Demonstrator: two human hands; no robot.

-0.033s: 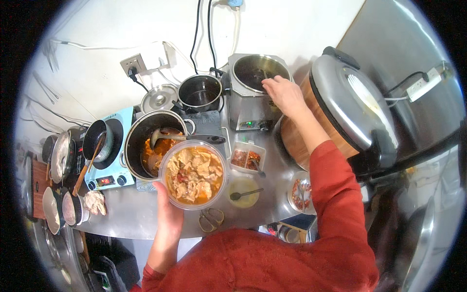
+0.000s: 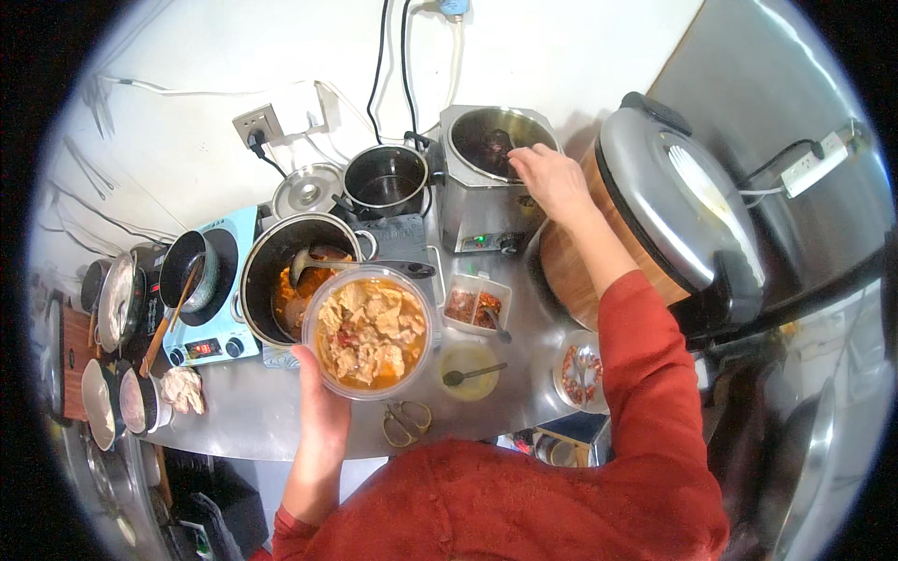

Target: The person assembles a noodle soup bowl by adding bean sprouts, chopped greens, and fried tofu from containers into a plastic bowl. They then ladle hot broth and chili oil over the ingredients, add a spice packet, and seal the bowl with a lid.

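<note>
My left hand [image 2: 323, 402] holds a round clear plastic bowl [image 2: 368, 385] from its lower left side. Pieces of pale, crinkled food [image 2: 374, 327] with some red bits sit in orange broth inside it. At the back, my right hand [image 2: 550, 179] is closed at the rim of a square steel soup warmer [image 2: 496, 208]. It grips a ladle whose dark scoop [image 2: 499, 140] shows in the warmer's round well; the handle is mostly hidden by my fingers. Behind the bowl stands a large pot [image 2: 257, 280] of red-orange soup with a black-handled ladle [image 2: 402, 268] across it.
A two-part seasoning box [image 2: 477, 301], a shallow tub with a black spoon [image 2: 472, 374] and scissors [image 2: 407, 423] lie near the bowl. A small dark pot [image 2: 385, 179] stands behind. A big wood-sided cooker [image 2: 659, 201] is at right, a blue induction cooker [image 2: 210, 329] at left.
My right hand has shifted slightly right, and the ladle's dark scoop has come into sight in the well. The bowl in my left hand has moved a little left and up.
</note>
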